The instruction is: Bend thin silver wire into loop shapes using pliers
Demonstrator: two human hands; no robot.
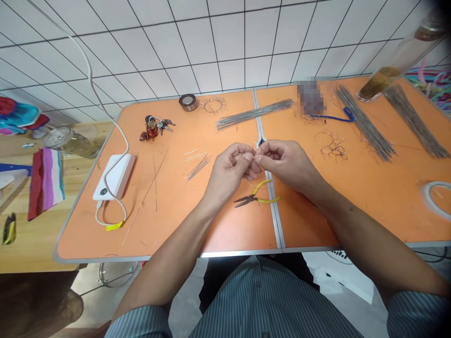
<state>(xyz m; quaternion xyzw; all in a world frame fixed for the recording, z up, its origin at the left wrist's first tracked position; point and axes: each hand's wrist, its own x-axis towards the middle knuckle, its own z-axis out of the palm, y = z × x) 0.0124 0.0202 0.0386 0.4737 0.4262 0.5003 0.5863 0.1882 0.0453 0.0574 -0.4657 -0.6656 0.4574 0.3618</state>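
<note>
Wall and table: in the head view, a white tiled wall (227, 44) rises behind an orange table (225, 230) with a metal seam (276, 220) running through it.
Left hand: the left hand (232, 164) has its thumb and fingertips pinched together on what looks like thin wire (254, 158), its shape mostly hidden by the fingers.
Right hand: the right hand (283, 159) meets the left, thumb and forefinger closed on the same fine piece.
Wire in work: between the two sets of fingertips, above the table near the seam; how far it is bent or twisted, I cannot tell.
Pliers: the yellow-handled pliers (261, 200) lie below the hands, handles across the seam, held by neither.
Shaped already: a curled wire ring (213, 105) by the tape roll (188, 102), and loose wire loops (331, 148) right of the hands; whether either is complete is unclear.
Unshaped stock: the short straight pieces (198, 169) left of the hands, plus the middle bundle (254, 114) and two right-hand bundles (366, 123), apparently not yet worked.
Progress: seemingly partway, with much straight wire left.
</note>
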